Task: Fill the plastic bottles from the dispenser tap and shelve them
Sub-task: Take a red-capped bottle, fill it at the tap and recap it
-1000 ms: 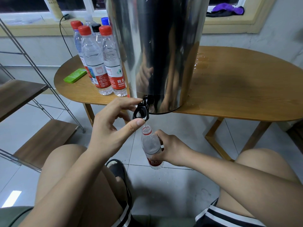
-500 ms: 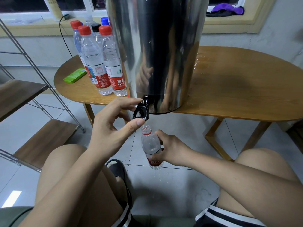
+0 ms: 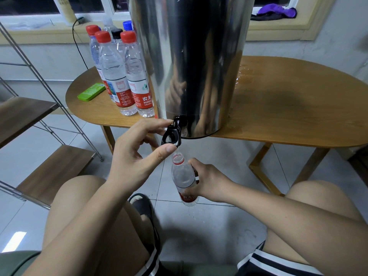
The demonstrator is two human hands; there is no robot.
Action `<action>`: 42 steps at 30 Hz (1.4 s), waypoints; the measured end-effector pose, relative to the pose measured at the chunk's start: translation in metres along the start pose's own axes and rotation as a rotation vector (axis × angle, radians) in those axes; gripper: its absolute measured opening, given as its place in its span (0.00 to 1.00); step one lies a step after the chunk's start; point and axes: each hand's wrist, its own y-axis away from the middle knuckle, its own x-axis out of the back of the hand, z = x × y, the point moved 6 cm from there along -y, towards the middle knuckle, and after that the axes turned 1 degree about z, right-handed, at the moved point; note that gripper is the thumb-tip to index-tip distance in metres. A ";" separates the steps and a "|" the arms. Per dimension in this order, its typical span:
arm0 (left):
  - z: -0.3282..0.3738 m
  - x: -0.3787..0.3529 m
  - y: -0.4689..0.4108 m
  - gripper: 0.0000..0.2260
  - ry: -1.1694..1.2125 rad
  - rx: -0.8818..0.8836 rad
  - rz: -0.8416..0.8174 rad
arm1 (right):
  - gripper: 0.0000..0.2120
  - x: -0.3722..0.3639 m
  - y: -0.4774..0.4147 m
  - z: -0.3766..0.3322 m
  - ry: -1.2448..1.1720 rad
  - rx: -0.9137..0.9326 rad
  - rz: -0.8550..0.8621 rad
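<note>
Water [image 3: 177, 150] drips from the tap [image 3: 171, 136] into the bottle [image 3: 184, 180] just under it. Left hand [image 3: 135, 156] pinches the tap; right hand [image 3: 209, 182] wraps the bottle's middle. It looks soft, wet and slippery, and it probably gets heavy as it fills, so grip the middle firmly.

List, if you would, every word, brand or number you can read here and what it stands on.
"农夫" above "NONGF", cut off: red label of the nearest capped bottle.
Label of the bottle being filled: characters too blurred to read.
Fine print on all labels: too small to read.
</note>
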 end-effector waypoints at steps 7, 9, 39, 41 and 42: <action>0.000 0.000 0.000 0.21 -0.002 -0.001 -0.002 | 0.28 0.000 0.000 0.000 -0.005 0.004 0.004; 0.001 0.000 0.000 0.21 0.000 -0.001 -0.003 | 0.29 0.000 0.000 0.000 -0.005 0.004 0.004; 0.003 0.001 0.001 0.21 0.000 -0.005 -0.003 | 0.29 0.001 0.000 -0.003 -0.036 -0.004 0.005; 0.004 0.001 0.001 0.21 0.003 -0.009 -0.004 | 0.29 0.001 0.001 -0.002 -0.040 -0.007 0.007; 0.004 0.001 0.001 0.22 0.003 -0.011 -0.005 | 0.29 0.000 0.001 -0.002 -0.041 -0.009 0.007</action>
